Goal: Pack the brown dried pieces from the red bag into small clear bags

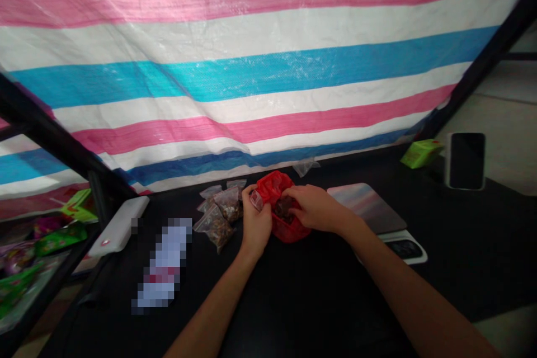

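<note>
A red plastic bag [293, 230] stands with its mouth wide on the black tabletop, dark brown loose pieces [285, 208] inside it. At the bag's left edge my left hand [257, 229] is closed on a small clear plastic bag [256, 200], thumb against the red plastic. My right hand [316, 208] reaches into the mouth from the right, its fingers curled together at the dark pieces; what they pinch is partly hidden. Just left of my left hand lie several small clear zip bags [218, 229] filled with brownish bits.
A clear bag [306, 166] lies behind. At right are a glossy flat box [369, 207], a white box with a phone picture [405, 248], a green packet [420, 153] and an upright phone [465, 160]. At left are a white power bank [119, 226] and a blurred-out item [165, 263]. A striped sheet [260, 78] hangs behind.
</note>
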`<state>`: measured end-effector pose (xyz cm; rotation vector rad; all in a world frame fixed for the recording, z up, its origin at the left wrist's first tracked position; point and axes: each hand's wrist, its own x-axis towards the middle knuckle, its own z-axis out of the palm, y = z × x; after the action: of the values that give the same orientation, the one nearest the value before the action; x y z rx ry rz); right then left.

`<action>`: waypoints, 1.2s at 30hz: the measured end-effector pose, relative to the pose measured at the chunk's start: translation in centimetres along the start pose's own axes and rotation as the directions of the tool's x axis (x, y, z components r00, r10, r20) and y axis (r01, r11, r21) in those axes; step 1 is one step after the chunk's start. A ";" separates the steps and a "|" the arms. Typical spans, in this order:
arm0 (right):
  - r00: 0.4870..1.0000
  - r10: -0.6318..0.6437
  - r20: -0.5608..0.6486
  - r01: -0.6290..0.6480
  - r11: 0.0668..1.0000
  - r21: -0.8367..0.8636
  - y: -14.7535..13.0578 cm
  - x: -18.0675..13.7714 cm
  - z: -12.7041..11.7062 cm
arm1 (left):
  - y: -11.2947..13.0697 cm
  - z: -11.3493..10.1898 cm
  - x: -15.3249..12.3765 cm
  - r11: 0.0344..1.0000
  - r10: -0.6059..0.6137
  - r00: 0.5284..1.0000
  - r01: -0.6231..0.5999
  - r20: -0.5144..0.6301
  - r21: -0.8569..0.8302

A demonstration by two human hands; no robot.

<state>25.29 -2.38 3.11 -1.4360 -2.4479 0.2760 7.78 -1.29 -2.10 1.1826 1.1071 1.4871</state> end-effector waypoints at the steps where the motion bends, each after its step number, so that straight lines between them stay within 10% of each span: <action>1: 1.000 0.008 0.001 -0.008 1.000 0.024 -0.1 0.0 0.0 | -0.1 0.0 0.0 1.000 -0.011 1.000 0.011 -0.013 -0.003; 11: 0.988 0.142 -0.058 -0.117 0.942 0.315 0.8 0.3 -0.1 | 0.7 -0.8 1.0 0.977 0.176 0.984 -0.174 -0.005 0.123; 18: 0.976 0.073 -0.204 0.053 0.833 0.550 -0.1 0.8 -0.2 | 0.3 -1.3 0.6 0.905 0.217 0.968 -0.247 0.123 0.347; 29: 0.884 -0.271 -0.381 0.350 0.924 0.155 -2.8 0.6 0.0 | 0.0 -1.1 0.0 0.857 0.284 0.945 -0.326 0.163 0.398; 36: 0.917 -0.108 -0.385 0.193 0.963 0.188 -1.5 0.4 -0.9 | 0.6 -1.1 0.3 0.777 0.348 0.930 -0.358 0.121 0.518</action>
<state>24.18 -2.78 4.50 -1.0828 -2.1262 0.2130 6.59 -1.20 -1.64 1.8773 1.3955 1.4759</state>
